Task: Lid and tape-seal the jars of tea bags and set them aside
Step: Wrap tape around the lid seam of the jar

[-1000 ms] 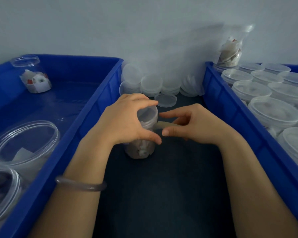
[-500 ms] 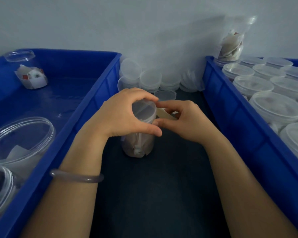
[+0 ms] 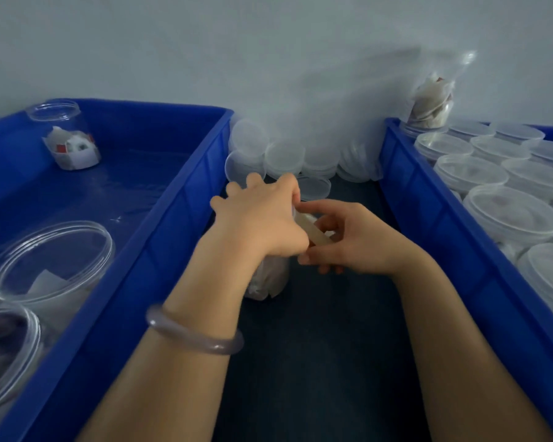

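Now: left hand (image 3: 259, 221) grips the top of the jar (image 3: 268, 279) on the table (image 3: 316, 362); right hand (image 3: 355, 240) pinches a tape strip (image 3: 315, 232) at its rim.
Done: lidded jars (image 3: 511, 215), right crate (image 3: 406, 193).
Left: open jars (image 3: 55, 260), left crate (image 3: 160, 224).

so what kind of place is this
Likely a small hand-packing bench: blue bins on both sides, the right one packed with lidded jars, loose lids piled by the wall, and a jar being taped between them.
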Available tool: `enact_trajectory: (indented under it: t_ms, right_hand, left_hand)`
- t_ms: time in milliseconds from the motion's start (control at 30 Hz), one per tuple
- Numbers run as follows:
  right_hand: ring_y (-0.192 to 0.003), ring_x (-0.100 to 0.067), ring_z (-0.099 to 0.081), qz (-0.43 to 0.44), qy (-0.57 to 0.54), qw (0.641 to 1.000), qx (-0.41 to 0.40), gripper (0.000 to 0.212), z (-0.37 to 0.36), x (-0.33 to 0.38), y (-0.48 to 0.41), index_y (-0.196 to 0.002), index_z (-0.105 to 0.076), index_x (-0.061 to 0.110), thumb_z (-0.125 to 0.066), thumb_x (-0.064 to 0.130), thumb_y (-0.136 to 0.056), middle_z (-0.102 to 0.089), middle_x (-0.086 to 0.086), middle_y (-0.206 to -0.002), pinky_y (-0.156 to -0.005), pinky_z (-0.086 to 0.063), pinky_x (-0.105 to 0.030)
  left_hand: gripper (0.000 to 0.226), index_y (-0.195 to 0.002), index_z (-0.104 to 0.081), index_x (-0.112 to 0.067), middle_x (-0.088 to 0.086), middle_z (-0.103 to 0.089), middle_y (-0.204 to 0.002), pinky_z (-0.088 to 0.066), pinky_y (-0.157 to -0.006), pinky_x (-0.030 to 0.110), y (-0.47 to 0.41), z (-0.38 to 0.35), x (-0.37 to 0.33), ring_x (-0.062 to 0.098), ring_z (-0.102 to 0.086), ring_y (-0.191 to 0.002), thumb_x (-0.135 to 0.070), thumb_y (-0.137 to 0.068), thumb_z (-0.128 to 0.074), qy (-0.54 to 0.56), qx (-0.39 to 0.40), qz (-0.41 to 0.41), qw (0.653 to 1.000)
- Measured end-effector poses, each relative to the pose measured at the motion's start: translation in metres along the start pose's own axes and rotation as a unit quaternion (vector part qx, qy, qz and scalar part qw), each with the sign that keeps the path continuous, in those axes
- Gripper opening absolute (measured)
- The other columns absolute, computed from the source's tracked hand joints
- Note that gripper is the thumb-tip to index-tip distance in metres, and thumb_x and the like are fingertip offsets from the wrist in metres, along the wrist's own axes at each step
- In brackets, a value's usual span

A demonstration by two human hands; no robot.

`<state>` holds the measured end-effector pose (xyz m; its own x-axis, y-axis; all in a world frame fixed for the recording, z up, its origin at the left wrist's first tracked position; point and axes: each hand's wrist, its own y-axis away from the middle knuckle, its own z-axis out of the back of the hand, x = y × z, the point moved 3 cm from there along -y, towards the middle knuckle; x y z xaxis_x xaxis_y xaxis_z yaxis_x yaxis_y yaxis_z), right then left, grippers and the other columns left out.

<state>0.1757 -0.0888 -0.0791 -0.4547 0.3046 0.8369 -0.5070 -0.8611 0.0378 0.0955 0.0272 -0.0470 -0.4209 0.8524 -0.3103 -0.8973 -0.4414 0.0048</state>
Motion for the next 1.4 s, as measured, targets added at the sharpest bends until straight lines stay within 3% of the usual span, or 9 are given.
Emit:
enact_trajectory:
  t_ms: [233,467,533,667,833,933,1100,1233,1400]
  right_hand:
    - [-0.087,-0.015,-0.06,-0.019,0.221,0.971,-0.091,0.043,-0.015,0.015,-0.012,-0.121,-0.05,0.024,-0.066,0.024,-0.082,-0.062,0.003,-0.102,-0.075,-0.054,-0.038]
    - [-0.096,-0.024,-0.062,-0.114,0.355,0.921,-0.115,0.052,-0.033,0.026,-0.001,-0.142,-0.027,-0.002,-0.046,0.014,-0.096,-0.058,-0.017,-0.12,-0.056,-0.043,-0.023]
    - [-0.102,-0.025,-0.062,-0.084,0.415,0.898,-0.12,0.056,-0.039,0.034,0.015,-0.147,-0.021,0.001,-0.044,0.015,-0.097,-0.056,-0.016,-0.125,-0.068,-0.05,-0.03]
    - [-0.066,-0.017,-0.056,0.002,0.339,0.936,-0.098,0.051,-0.075,0.048,0.045,-0.137,-0.032,0.017,-0.046,0.016,-0.088,-0.052,0.001,-0.078,-0.05,-0.044,-0.031]
    - [-0.087,-0.02,-0.063,-0.146,0.341,0.915,-0.158,0.068,-0.052,-0.013,0.009,-0.151,-0.014,0.013,-0.05,0.035,-0.098,-0.064,-0.008,-0.102,-0.071,-0.052,-0.034]
    - [-0.095,-0.023,-0.062,-0.109,0.378,0.906,-0.156,0.071,-0.06,-0.033,-0.001,-0.146,-0.023,0.012,-0.048,0.052,-0.094,-0.065,-0.007,-0.107,-0.074,-0.049,-0.036]
    - [-0.104,-0.026,-0.05,-0.083,0.442,0.869,-0.208,0.059,-0.059,-0.047,-0.008,-0.133,-0.043,0.019,-0.043,0.061,-0.091,-0.06,-0.009,-0.11,-0.083,-0.039,-0.036]
    - [-0.108,-0.023,-0.049,-0.083,0.396,0.899,-0.17,0.063,-0.059,-0.051,-0.008,-0.135,-0.044,0.021,-0.049,0.062,-0.088,-0.049,-0.007,-0.118,-0.086,-0.043,-0.034]
    - [-0.104,-0.001,-0.055,0.075,0.027,0.963,-0.257,0.068,-0.032,-0.032,-0.015,-0.124,-0.058,0.026,-0.074,0.053,-0.064,-0.055,0.012,-0.112,-0.083,-0.046,-0.011]
  left_hand:
    - [0.021,-0.075,-0.048,-0.037,-0.004,-0.035,-0.099,-0.028,-0.1,0.056,-0.014,0.0,-0.002,0.031,-0.039,-0.114,-0.022,-0.074,-0.063,0.041,-0.035,0.016,0.998]
    - [0.023,-0.059,-0.056,-0.032,-0.006,-0.045,-0.098,-0.03,-0.094,0.054,-0.024,-0.005,0.001,0.027,-0.042,-0.108,-0.042,-0.076,-0.069,0.052,-0.085,0.018,0.995]
    - [0.017,-0.062,-0.059,-0.031,-0.002,-0.049,-0.103,-0.03,-0.088,0.05,-0.027,-0.004,0.002,0.03,-0.043,-0.109,-0.039,-0.075,-0.067,0.05,-0.104,0.041,0.993]
    - [0.011,-0.074,-0.066,-0.03,0.001,-0.053,-0.114,-0.031,-0.091,0.052,-0.039,0.007,0.011,0.037,-0.04,-0.117,-0.025,-0.069,-0.073,0.031,-0.109,0.089,0.99]
    - [0.028,-0.071,-0.055,-0.033,-0.005,-0.049,-0.107,-0.03,-0.098,0.053,-0.042,0.001,0.005,0.031,-0.04,-0.118,-0.036,-0.066,-0.082,0.007,-0.013,-0.027,1.0]
    - [0.052,-0.107,-0.057,-0.038,-0.005,-0.049,-0.126,-0.021,-0.107,0.057,-0.041,0.004,0.01,0.026,-0.036,-0.129,-0.064,-0.064,-0.074,-0.02,-0.049,-0.094,0.994]
    - [0.043,-0.121,-0.059,-0.019,-0.015,-0.055,-0.118,-0.038,-0.098,0.015,-0.007,-0.013,0.043,-0.001,-0.05,-0.112,-0.048,-0.09,-0.052,0.386,-0.403,-0.096,0.824]
    - [0.042,-0.128,-0.041,-0.026,-0.024,-0.046,-0.113,-0.035,-0.079,-0.004,-0.007,-0.058,0.062,-0.027,-0.047,-0.097,-0.03,-0.091,-0.061,0.538,-0.245,-0.055,0.804]
    - [0.126,-0.149,-0.018,-0.024,-0.01,-0.043,-0.142,-0.041,-0.106,0.027,-0.015,-0.085,0.073,0.002,-0.042,-0.13,-0.053,-0.045,-0.083,0.542,-0.153,-0.043,0.825]
